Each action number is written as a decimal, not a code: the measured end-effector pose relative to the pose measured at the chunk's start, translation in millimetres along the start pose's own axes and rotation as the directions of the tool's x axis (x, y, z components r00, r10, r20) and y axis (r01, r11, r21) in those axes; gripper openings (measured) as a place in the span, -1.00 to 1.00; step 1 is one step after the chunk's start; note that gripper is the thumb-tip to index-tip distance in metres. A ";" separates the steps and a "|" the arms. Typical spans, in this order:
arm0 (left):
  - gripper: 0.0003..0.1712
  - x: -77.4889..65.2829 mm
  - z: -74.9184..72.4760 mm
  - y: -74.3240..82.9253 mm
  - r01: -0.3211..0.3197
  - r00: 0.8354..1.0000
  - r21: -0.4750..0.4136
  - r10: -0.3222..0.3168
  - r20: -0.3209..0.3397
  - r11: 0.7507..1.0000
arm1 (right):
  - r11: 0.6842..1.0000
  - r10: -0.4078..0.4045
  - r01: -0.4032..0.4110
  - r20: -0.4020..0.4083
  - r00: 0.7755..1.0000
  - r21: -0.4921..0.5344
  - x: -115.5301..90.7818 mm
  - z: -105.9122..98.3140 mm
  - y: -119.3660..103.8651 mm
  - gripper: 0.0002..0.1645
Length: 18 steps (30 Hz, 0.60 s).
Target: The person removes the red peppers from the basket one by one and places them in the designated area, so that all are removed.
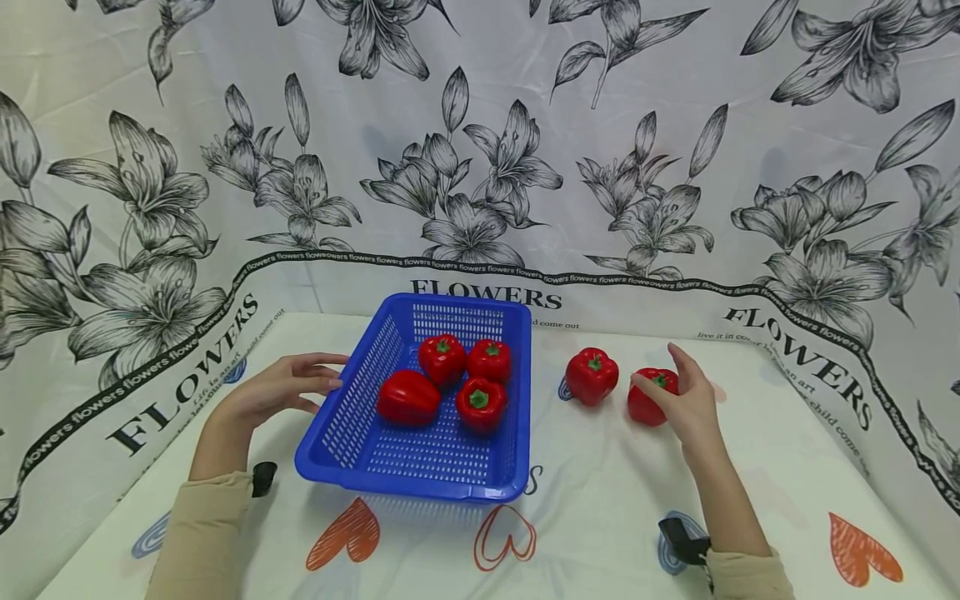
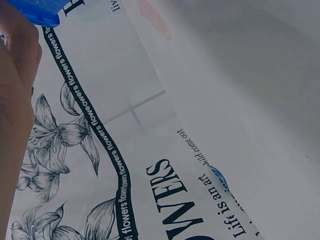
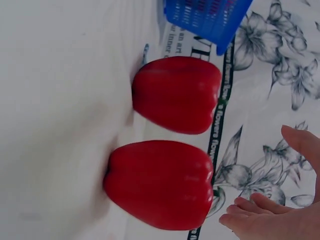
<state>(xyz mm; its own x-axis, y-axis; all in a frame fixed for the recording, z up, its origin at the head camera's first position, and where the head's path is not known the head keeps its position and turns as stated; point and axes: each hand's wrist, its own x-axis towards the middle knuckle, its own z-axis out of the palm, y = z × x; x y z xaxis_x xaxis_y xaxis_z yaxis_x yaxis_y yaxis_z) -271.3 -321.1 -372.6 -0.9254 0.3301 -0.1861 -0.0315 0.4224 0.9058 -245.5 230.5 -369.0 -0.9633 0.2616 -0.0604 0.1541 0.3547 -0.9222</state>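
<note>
In the head view, 4 glossy red bell peppers (image 1: 482,406) are being held by a blue, rectangular, perforated plastic basket (image 1: 412,457). To its right, 2 loose red bell peppers (image 1: 592,377) are being supported by a white printed cloth (image 1: 600,517). The left hand (image 1: 288,387), fingers relaxed, nothing gripped, is being held at the basket's left rim; contact cannot be told. The right hand (image 1: 688,404) is being held over the farther-right loose pepper.

In the left wrist view, the left hand is being partly cropped.

In the right wrist view, the right hand's thumb and fingers are being spread, apart from both peppers.

My left grip (image 1: 281,387) is left of the basket (image 1: 408,487), with four peppers (image 1: 482,406) inside; right of it, two loose peppers (image 1: 592,377) stand on the bench (image 1: 600,517), the outer one below my right grip (image 1: 688,406).
</note>
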 end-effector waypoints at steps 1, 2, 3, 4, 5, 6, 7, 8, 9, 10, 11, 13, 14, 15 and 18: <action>-0.27 0.1 0.1 0.1 0.000 1.000 -0.001 0.000 0.000 1.000 | 1.000 -0.007 0.007 0.005 1.000 0.007 -1.1 1.2 -2.0 0.08; -0.27 0.3 0.3 0.2 -0.001 1.000 -0.001 0.001 -0.001 1.000 | 1.000 -0.016 0.016 0.010 1.000 0.014 -2.0 2.6 -4.1 0.08; -0.27 0.4 0.3 0.3 -0.001 1.000 -0.001 0.001 -0.001 1.000 | 1.000 -0.024 0.024 0.017 1.000 0.020 -3.2 4.1 -6.2 0.07; -0.27 0.6 0.4 0.4 0.000 1.000 -0.001 0.000 -0.001 1.000 | 0.999 -0.034 0.033 0.024 0.999 0.024 -4.2 5.7 -8.0 0.06; -0.26 0.7 0.4 0.5 0.000 1.000 -0.001 0.000 -0.001 1.000 | 0.999 -0.040 0.039 0.030 0.999 0.030 -5.0 7.5 -9.8 0.06; -0.26 0.9 0.4 0.4 0.001 1.000 0.000 -0.001 -0.001 1.000 | 0.998 -0.047 0.046 0.037 0.998 0.036 -5.6 9.5 -11.6 0.05; -0.26 1.0 0.4 0.4 0.002 1.000 0.001 -0.002 -0.002 1.000 | 0.998 -0.053 0.051 0.043 0.998 0.041 -6.2 11.7 -13.3 0.04; -0.26 1.1 0.3 0.4 0.003 1.000 0.002 -0.003 -0.002 1.000 | 0.997 -0.059 0.057 0.049 0.997 0.047 -6.8 14.0 -15.0 0.04; -0.26 1.1 0.3 0.3 0.004 1.000 0.003 -0.004 -0.003 1.000 | 0.996 -0.066 0.063 0.058 0.996 0.056 -7.3 16.4 -16.7 0.04; -0.26 1.1 0.2 0.3 0.005 1.000 0.004 -0.005 -0.005 1.000 | 0.996 -0.072 0.068 0.066 0.995 0.065 -7.4 18.8 -18.0 0.03; -0.26 1.0 0.1 0.2 0.005 1.000 0.006 -0.005 -0.006 1.000 | 0.995 -0.075 0.069 0.075 0.994 0.078 -7.4 21.3 -19.5 0.02; -0.26 0.8 0.0 0.0 0.007 1.000 0.005 -0.007 -0.006 1.000 | 0.993 -0.081 0.072 0.094 0.992 0.098 -7.4 26.3 -22.1 0.02; -0.26 0.7 -0.1 -0.1 0.007 1.000 0.004 -0.007 -0.005 1.000 | 0.992 -0.084 0.074 0.102 0.991 0.101 -7.3 28.8 -23.2 0.02; -0.26 0.7 -0.1 -0.2 0.007 1.000 0.002 -0.007 -0.004 1.000 | 0.991 -0.087 0.075 0.112 0.990 0.108 -7.3 31.2 -24.2 0.02; -0.26 0.6 -0.2 -0.4 0.008 1.000 -0.002 -0.008 -0.001 1.000 | 0.991 -0.095 0.081 0.133 0.987 0.109 -8.0 38.3 -27.4 0.02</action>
<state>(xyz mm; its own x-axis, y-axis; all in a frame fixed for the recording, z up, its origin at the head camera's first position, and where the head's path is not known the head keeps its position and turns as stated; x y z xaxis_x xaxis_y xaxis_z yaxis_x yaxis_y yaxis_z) -272.0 -321.3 -373.0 -0.9256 0.3259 -0.1926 -0.0394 0.4231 0.9052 -250.5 184.3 -357.9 -0.9942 0.1052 -0.0227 0.0509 0.2742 -0.9603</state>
